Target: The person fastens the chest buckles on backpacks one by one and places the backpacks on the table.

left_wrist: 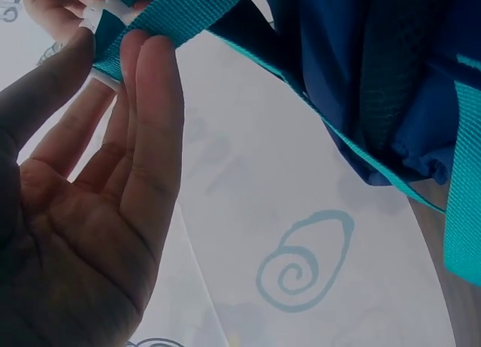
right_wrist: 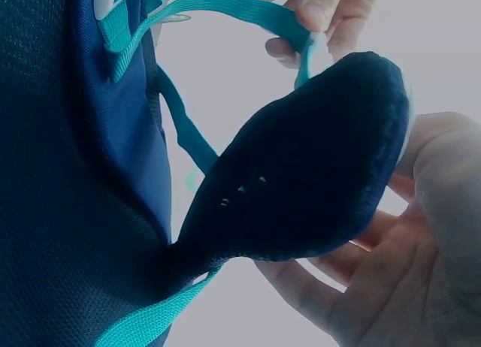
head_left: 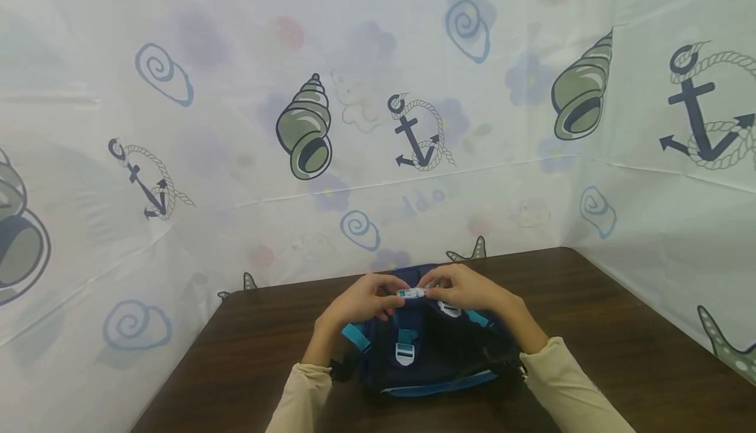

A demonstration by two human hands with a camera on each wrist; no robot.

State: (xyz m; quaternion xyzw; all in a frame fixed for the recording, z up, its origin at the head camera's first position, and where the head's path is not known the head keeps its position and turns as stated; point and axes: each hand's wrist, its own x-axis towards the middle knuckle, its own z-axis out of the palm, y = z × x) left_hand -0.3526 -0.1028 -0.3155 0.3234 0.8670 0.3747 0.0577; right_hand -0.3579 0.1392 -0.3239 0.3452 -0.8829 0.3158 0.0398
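A navy backpack [head_left: 437,348] with teal straps lies on the table. Over its top, both hands meet at a white buckle [head_left: 411,293]. My left hand [head_left: 367,296] pinches the buckle's left end between thumb and fingers, where a teal strap [left_wrist: 188,13] runs into it in the left wrist view. From the other side my right hand [head_left: 466,287] grips the right end with thumb and fingertips. In the right wrist view a navy padded strap [right_wrist: 301,159] covers the right fingertips, and the left hand's fingers [right_wrist: 319,5] hold the teal webbing.
Two more white buckles, one at the front [head_left: 404,354] and one at the right [head_left: 450,309], sit on the backpack. A dark wood table [head_left: 260,354] is under it. A white curtain [head_left: 236,124] printed with shells and anchors hangs around the back and sides.
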